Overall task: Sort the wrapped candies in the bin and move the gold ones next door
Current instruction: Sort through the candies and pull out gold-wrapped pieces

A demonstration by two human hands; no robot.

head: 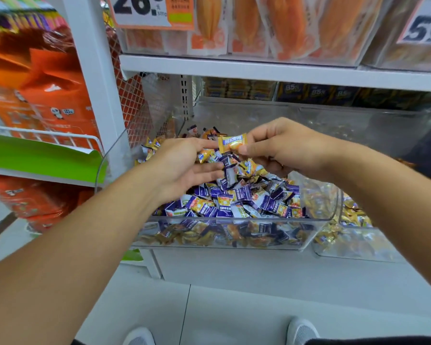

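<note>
I have a gold candy (pixel 232 142) pinched in my right hand (pixel 281 145) at frame centre, above the bin (pixel 234 235). My left hand (pixel 184 165) lies flat-fingered on the pile. Next, I'd carry it right and release over the neighbouring bin (pixel 353 242).

My arms are bare from the frame edge forward, no sleeves. At the bottom, my white mesh shoes (pixel 301 331) and dark trousers (pixel 373 341).
</note>
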